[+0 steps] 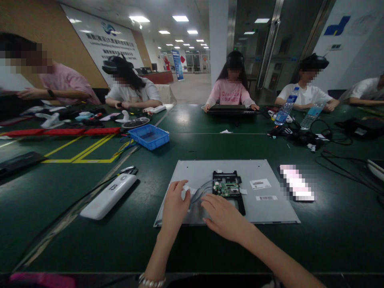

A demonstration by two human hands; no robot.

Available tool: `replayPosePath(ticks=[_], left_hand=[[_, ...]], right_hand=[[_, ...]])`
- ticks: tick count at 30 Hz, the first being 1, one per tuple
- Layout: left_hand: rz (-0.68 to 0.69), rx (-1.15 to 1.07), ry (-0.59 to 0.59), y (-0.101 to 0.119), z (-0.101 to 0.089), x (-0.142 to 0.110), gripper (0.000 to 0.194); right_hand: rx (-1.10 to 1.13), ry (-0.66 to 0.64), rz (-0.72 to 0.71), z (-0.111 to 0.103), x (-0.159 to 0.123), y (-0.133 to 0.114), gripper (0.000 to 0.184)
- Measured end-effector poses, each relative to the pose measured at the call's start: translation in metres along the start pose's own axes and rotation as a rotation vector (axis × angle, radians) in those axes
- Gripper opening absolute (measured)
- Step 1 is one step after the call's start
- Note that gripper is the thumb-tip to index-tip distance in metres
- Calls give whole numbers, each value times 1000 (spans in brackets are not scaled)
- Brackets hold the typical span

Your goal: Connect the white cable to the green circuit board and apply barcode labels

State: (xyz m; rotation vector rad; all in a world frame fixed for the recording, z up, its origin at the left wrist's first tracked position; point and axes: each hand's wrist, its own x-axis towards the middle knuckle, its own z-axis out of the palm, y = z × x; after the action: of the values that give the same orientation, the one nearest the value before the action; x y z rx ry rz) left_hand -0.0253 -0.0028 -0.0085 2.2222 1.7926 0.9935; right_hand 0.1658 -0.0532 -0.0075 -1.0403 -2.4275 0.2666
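A flat grey display panel [252,208] lies back side up in front of me. On it sits a black plastic bracket [242,205] with a green circuit board [226,189]. Grey cables [202,190] run from the board toward the left, between my hands. My left hand [176,202] is over the panel's left part, its thumb and fingers apart beside a piece of white tape [188,189]. Palm down, my right hand [223,216] hovers at or just above the cables and the bracket's lower left, fingers spread. Whether the fingertips touch the cables is unclear.
A white power bank [111,196] lies left of the panel, a phone [296,183] right of it. Beyond are a blue tray [150,137], plastic bottles [287,106] and tangled black cables [300,134]. Across the table, a person holds a dark flat panel [233,110]; others sit alongside.
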Motion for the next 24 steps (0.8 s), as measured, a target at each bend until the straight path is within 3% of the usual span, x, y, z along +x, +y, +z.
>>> replayPosePath(ticks=[6, 11, 14, 17, 20, 24], left_hand=[[-82, 159, 47, -10, -7, 15, 40], [-144, 269, -70, -27, 2, 29, 35], [-177, 161, -105, -41, 8, 33, 23], [-204, -93, -85, -45, 3, 36, 20], [-193, -295, -107, -38, -6, 36, 23], [-131, -330, -199, -27, -4, 26, 22]], right_hand=[[0, 54, 8, -2, 4, 4, 32], [-17, 76, -5, 12, -2, 8, 30], [-2, 77, -7, 15, -5, 9, 29], [16, 103, 27, 12, -6, 9, 31], [44, 155, 87, 7, -6, 9, 36], [85, 193, 125, 4, -5, 5, 45]])
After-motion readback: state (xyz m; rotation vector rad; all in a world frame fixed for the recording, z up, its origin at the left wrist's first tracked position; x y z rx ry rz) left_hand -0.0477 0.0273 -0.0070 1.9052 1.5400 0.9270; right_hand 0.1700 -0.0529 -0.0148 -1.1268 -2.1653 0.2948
